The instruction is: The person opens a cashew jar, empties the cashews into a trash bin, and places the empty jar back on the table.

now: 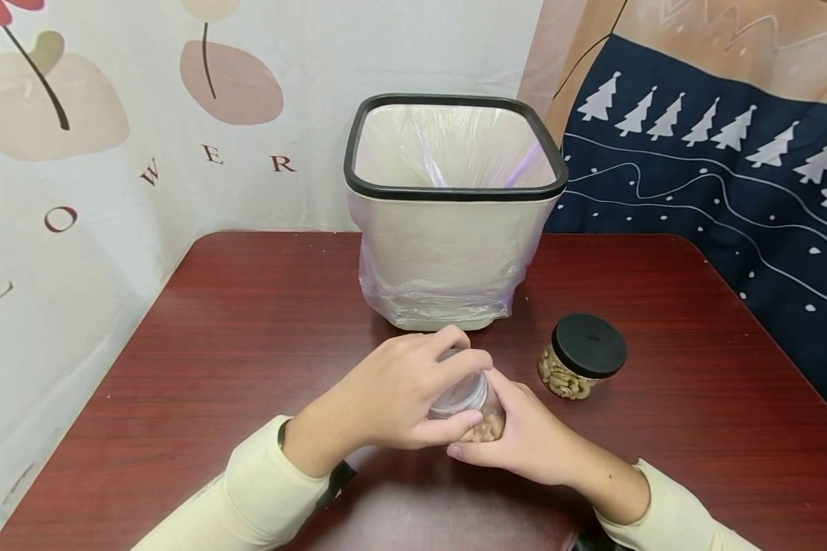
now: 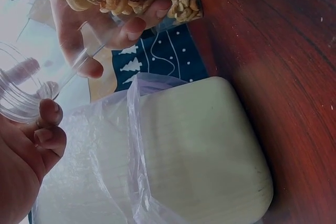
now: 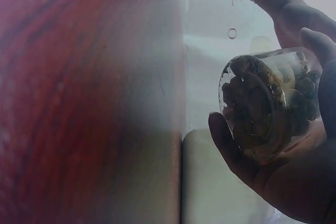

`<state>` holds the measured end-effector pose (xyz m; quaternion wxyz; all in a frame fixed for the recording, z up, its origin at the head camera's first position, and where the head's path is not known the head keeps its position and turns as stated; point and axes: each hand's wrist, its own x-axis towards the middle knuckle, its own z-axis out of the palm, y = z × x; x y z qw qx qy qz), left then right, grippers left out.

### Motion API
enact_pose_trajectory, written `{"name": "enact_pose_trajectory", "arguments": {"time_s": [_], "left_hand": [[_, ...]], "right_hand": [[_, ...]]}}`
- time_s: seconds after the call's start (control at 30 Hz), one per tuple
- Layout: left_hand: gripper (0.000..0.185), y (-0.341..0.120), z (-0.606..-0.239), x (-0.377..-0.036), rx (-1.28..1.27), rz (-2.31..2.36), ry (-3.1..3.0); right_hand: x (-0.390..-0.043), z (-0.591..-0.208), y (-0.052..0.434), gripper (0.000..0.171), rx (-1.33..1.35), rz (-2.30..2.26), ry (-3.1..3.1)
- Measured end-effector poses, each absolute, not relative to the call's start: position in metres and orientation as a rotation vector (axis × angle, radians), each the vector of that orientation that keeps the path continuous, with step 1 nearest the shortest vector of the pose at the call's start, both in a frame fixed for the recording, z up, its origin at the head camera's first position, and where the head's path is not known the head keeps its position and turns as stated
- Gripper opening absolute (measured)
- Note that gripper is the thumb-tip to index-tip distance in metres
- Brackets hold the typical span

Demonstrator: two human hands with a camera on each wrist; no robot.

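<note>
A clear jar of cashews (image 1: pixel 488 427) is held between both hands over the table's near middle. My right hand (image 1: pixel 534 436) grips its lower part, with the thumb on the near side. Curled around the clear, ridged upper end (image 2: pixel 18 90) is my left hand (image 1: pixel 413 390); whether a clear lid sits there I cannot tell. In the right wrist view the jar (image 3: pixel 262 103) is tilted, its nut-filled base showing. A second jar (image 1: pixel 568 379) of cashews, with a black lid (image 1: pixel 590 344), stands upright to the right, apart from my hands.
Behind my hands stands a pale bin (image 1: pixel 455 245) with a black rim (image 1: pixel 455 193) and a thin translucent liner (image 1: pixel 413 298). The reddish-brown table (image 1: pixel 248 321) reaches back to printed cloths (image 1: pixel 282 199) hung behind and at the sides.
</note>
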<state>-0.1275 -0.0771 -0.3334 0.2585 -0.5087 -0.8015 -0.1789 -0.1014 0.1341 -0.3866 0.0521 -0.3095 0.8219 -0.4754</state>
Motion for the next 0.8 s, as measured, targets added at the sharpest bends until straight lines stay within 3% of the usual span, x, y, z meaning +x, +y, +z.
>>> {"name": "enact_pose_trajectory", "arguments": {"time_s": [0.8], "left_hand": [[0.041, -0.0769, -0.3332, -0.1281, -1.359, -0.469, -2.186]], "right_hand": [[-0.1035, -0.3873, 0.1354, 0.059, -0.945, -1.439, 2.513]]}}
